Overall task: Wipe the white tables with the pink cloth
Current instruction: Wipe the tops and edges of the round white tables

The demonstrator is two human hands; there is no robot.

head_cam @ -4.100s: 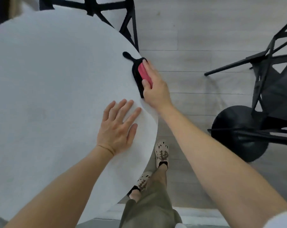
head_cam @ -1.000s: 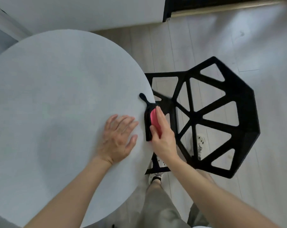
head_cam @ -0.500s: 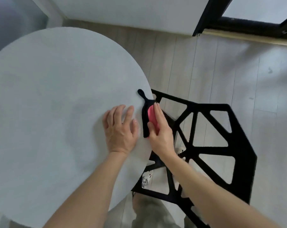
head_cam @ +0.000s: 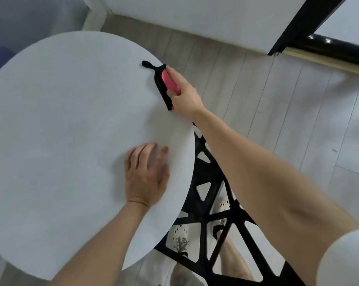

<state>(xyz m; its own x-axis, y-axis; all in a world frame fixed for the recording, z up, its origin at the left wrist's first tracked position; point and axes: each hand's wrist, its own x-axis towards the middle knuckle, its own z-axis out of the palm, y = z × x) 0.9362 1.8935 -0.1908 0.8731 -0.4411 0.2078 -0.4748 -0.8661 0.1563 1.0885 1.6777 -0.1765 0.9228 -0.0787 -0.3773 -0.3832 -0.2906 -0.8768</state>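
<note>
Feet in pale perforated shoes (head_cam: pixel 179 240) stand at six o'clock under a black lattice chair (head_cam: pixel 207 240), which sits tucked partly beneath the round white table (head_cam: pixel 61 124) at roughly five o'clock of its top. Closer to the table's centre, the left hand (head_cam: pixel 146 176) lies flat and open on the surface, fingers loosely spread toward twelve o'clock, holding nothing; its placement suggests it props the person's weight while the other arm reaches out. Farther on, at about two o'clock on the rim, the right hand (head_cam: pixel 181 93) presses down on the pink cloth (head_cam: pixel 170 82), fingers extended along its top and the thumb curled against its near side. The pink piece rides on a black backing with a small tab (head_cam: pixel 146 64) pointing toward eleven o'clock; whether that backing is part of the cloth or a separate holder cannot be told. Held right on the edge, the wiper appears to be working along the table's perimeter. Beyond the table, pale floorboards (head_cam: pixel 257 83) run to a white wall (head_cam: pixel 195 19) and a dark door frame (head_cam: pixel 294 27) at one o'clock.
</note>
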